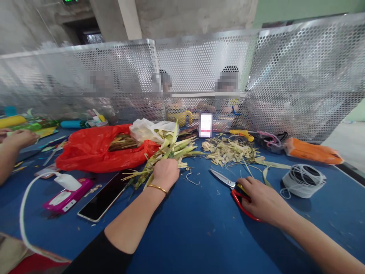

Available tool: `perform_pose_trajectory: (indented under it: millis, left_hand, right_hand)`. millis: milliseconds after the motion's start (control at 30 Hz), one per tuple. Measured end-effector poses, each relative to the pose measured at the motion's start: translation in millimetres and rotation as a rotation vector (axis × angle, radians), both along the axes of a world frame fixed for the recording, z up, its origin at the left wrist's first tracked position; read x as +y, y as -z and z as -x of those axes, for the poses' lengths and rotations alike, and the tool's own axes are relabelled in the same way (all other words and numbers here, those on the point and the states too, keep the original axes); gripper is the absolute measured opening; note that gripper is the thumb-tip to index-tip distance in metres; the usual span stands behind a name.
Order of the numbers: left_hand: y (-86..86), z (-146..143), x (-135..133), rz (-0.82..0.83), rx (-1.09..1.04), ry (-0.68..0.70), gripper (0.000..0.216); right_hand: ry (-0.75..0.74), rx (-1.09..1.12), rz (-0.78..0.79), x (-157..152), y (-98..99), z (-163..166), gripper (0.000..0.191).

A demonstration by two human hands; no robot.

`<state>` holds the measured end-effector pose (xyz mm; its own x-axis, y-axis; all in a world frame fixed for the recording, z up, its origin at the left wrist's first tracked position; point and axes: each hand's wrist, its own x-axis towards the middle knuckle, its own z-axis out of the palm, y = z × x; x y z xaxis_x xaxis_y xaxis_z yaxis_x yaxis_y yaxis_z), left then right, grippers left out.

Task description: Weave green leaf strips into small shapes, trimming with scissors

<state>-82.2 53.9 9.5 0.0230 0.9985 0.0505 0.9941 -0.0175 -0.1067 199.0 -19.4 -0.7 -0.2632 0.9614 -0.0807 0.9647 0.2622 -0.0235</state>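
Note:
My left hand [165, 173] is closed round a bundle of green and yellow leaves [168, 150] lying on the blue table [199, 228]; a gold bangle sits on that wrist. My right hand [261, 198] rests on red-handled scissors [235, 186], fingers curled over the handles, with the blades pointing left along the table. A heap of leaf trimmings [229, 150] lies just beyond the scissors.
A red plastic bag [94, 150] and a white bag [149, 129] hold more leaves at the left. A black phone [107, 196], a pink phone with a charger [68, 192], a string coil [303, 180] and an orange packet [312, 152] lie around. Another person's hand [17, 139] is far left. A perforated metal screen [199, 76] backs the table.

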Motion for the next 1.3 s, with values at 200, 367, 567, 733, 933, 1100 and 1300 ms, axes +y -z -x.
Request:
perform_pose_trajectory:
  millis: [200,367,567,733,933,1100,1300]
  left_hand:
    - [0.8,-3,0,0.007,-0.020,-0.010,0.033]
    - [-7.0,2,-1,-0.033,-0.085,0.012,0.029]
    - [-19.1,6,-4,0.023,-0.539,0.094,0.028]
    - [-26.6,-2,-16,0.245,-1.214,0.139,0.021]
    - [-36.0,-16,-37,0.449,-1.442,0.134,0.023]
    - [-30.2,-35,-53,0.611,-1.519,0.159,0.023]
    - [-18.3,-57,-63,0.705,-1.494,0.261,0.028]
  right_hand:
    - [-0.008,-0.001,-0.011,0,0.2,1,0.040]
    - [-0.014,0.004,-0.014,0,0.3,0,0.039]
    - [-0.017,0.019,-0.024,1,1.8,0,0.039]
    - [-0.018,0.039,-0.021,1,0.4,-4,0.038]
    - [0.110,0.785,0.053,4,-6.3,-3,0.037]
    - [0.212,1.508,0.398,-12,-12.1,21,0.044]
    - [0.341,1.648,0.288,-22,-12.2,38,0.034]
